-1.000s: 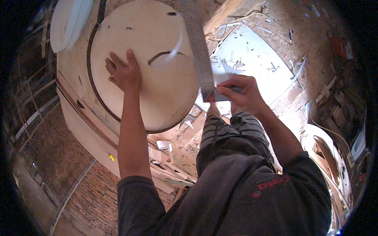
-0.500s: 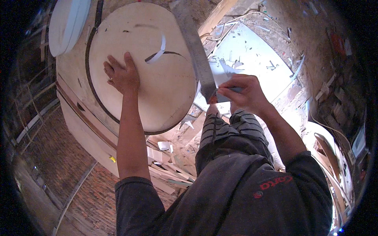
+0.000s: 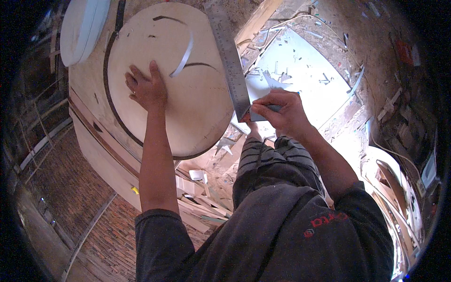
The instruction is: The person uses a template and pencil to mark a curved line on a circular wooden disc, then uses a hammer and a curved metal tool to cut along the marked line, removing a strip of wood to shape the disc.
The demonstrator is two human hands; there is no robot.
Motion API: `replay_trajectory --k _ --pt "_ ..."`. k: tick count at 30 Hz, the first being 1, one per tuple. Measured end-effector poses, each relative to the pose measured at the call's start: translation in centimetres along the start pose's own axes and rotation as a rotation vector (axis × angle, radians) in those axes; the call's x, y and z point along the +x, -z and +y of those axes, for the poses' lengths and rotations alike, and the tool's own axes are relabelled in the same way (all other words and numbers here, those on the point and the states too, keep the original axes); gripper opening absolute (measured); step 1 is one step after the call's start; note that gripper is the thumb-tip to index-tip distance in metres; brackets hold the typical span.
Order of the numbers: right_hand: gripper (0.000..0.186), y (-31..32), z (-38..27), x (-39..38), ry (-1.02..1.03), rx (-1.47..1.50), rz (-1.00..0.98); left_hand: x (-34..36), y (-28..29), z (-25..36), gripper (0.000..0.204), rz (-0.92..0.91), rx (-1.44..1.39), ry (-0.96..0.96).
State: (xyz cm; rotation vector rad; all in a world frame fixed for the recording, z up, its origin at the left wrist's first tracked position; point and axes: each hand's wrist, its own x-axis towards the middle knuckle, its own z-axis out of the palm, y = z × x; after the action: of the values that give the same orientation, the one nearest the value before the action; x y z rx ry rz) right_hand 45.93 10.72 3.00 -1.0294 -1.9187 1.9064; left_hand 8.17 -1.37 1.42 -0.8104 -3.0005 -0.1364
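Observation:
My left hand [image 3: 148, 89] lies flat with fingers spread on a round, pale wooden disc [image 3: 202, 113] that has a dark edge. In my right hand [image 3: 282, 110] is the grey handle of a metal carpenter's square [image 3: 230, 61]. Its long marked blade runs away from me along the disc's right side; whether it touches the edge I cannot tell. On the disc, beyond my left hand, rest a thin white strip [image 3: 185, 56] and a dark curved strip [image 3: 169, 19].
Another white-edged round piece [image 3: 83, 30] sits at the far left. Beneath the disc is a wooden board [image 3: 87, 101]. A white panel [image 3: 305, 70] with scattered offcuts lies on the floor to the right. Wood scraps [image 3: 199, 207] are piled below the disc, near a brick surface [image 3: 103, 225].
My right hand has brought the square left, closer to the disc's edge. The white and dark strips on the disc have shifted. My left hand stays nearly in place.

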Motion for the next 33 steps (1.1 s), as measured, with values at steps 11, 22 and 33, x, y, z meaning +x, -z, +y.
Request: replay_trajectory --k 11,22,33 --pt "0.018 -2.9 0.0 -2.0 -0.037 -0.033 0.091 -0.3 0.5 0.4 0.098 -0.024 0.026 0.015" --pt "0.016 -5.0 3.8 -5.6 -0.108 -0.059 0.334 0.2 0.2 0.7 0.1 -0.03 -0.002 0.013" --pt "0.022 -7.6 1.1 -9.2 -0.089 -0.095 0.28 -0.5 1.2 1.3 0.104 -0.075 -0.049 0.017"
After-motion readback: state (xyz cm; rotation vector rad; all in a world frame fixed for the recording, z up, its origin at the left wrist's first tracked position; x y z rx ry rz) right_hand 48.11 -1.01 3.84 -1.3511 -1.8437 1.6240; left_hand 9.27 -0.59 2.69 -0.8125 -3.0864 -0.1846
